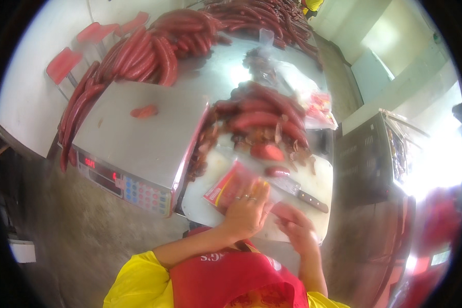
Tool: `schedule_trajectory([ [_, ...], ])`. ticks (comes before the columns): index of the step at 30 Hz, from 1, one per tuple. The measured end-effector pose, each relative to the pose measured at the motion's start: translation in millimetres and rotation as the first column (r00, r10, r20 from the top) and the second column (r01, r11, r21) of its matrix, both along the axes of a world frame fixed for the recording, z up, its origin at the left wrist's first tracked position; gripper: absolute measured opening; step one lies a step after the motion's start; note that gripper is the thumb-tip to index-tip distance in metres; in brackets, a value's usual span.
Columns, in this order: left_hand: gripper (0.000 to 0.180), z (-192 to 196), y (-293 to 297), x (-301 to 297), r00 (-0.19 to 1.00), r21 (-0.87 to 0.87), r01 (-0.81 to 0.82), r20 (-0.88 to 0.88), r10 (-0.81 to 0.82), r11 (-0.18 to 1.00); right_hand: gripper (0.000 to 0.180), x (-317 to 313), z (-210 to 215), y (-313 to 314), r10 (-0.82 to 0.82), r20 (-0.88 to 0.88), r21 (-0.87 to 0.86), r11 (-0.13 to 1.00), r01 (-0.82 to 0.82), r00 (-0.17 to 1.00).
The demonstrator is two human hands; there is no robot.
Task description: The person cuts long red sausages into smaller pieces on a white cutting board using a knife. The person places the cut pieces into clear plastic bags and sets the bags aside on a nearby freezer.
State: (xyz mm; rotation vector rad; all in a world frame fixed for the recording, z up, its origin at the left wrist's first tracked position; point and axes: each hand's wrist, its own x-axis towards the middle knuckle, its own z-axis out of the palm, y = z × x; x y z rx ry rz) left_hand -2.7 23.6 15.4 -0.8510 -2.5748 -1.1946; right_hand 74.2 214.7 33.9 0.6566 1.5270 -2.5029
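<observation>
A clear plastic packet [236, 182] with red and yellow print lies on a white cutting board [318, 177]. Flat on top of it rests my left hand [246, 213], fingers stretched out and a ring on one of them. My right hand [296, 226] is closed at the packet's right edge, apparently pinching the film; its fingertips are partly hidden. Just beyond, a knife [313, 201] with a brown riveted handle lies on the board, its blade pointing left. Near the blade sit a short cut sausage piece [277, 171] and a larger red cut piece [267, 152].
Left of the board stands a digital scale [138, 133] with a red piece [144, 111] on its plate. Long red sausages [262, 110] and brown peelings [203, 146] lie behind the board. More sausages [138, 56] are heaped farther off. A metal cabinet [362, 159] stands at right.
</observation>
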Motion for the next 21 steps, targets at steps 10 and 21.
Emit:
schedule_trajectory([
  [10,0.050,-11.8,-4.5,-1.9,0.999,0.075,0.025,-0.049,-0.021,0.997,0.020,-98.7,62.4,-24.7,0.745,0.422,0.853,-0.133,-0.505,0.517],
  [21,0.048,4.8,-17.6,-7.6,0.953,-0.002,0.207,0.227,-0.201,0.978,0.041,-300.2,68.4,-308.8,0.975,0.119,0.982,-0.088,-0.169,0.187],
])
